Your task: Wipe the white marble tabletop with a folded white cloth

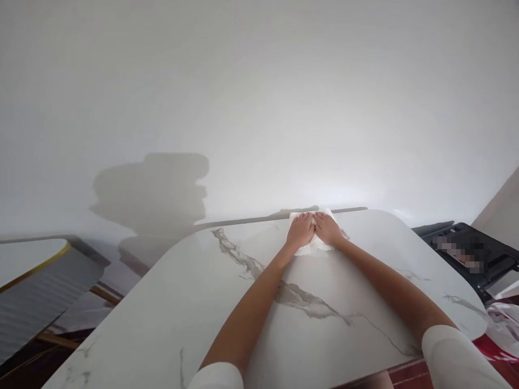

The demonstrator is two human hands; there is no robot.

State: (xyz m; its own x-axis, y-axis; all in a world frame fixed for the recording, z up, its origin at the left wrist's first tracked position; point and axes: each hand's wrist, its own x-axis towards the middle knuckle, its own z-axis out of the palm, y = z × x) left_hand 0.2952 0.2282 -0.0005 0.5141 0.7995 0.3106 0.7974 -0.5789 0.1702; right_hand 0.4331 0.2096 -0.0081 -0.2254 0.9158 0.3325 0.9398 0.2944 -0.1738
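Observation:
Both my hands rest side by side on a white paper towel [314, 249] at the far edge of the marble-patterned table [170, 302]. My left hand [300, 230] lies palm down on the towel's left part, fingers stretched out toward the wall. Beside it, my right hand [326, 228] presses flat on the right part, its fingertips almost touching those of the left. The towel shows around and below the hands, with a ragged near edge. What lies under the palms is hidden.
A white wall [259, 108] rises right behind the table. On the left stands another white-topped table [30, 259] with a yellow edge. A black case-like object [470, 254] is at the right, with a clear plastic bag [505, 324] below it.

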